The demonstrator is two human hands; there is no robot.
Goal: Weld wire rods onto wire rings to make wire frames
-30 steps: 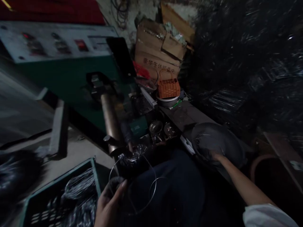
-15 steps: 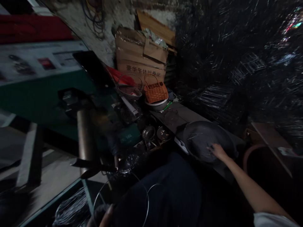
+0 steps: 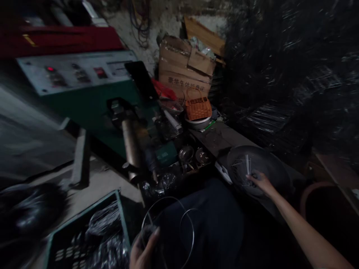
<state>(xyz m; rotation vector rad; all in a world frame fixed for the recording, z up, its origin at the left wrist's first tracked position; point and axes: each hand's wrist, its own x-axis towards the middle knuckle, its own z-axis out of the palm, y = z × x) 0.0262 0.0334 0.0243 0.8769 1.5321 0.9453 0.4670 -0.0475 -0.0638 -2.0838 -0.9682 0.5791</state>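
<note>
At the bottom of the view, my left hand (image 3: 144, 248) is closed on a thin metal wire ring (image 3: 193, 233); the curved wire stands out over dark cloth (image 3: 215, 220). My right hand (image 3: 259, 180) reaches into a wide dark basin (image 3: 276, 168) and pinches a small bundle of thin metal rods (image 3: 248, 163), which point upward from the fingers. Other thin rods (image 3: 237, 165) lie in the basin to the left of that hand. Dim light hides the finer detail of the fingers.
A green machine (image 3: 89, 108) with a metal cylinder (image 3: 130, 144) stands at the left. A crate (image 3: 122, 213) of wire pieces sits at lower left. Farther back are a woven basket (image 3: 198, 109), a cardboard box (image 3: 185, 71) and small metal cups (image 3: 186, 153). Black plastic wrapping (image 3: 269, 67) covers the right.
My right hand now has upright rods between its fingers, still over the basin. My left hand and the wire ring have come farther into view, and the whole scene has shifted rightward.
</note>
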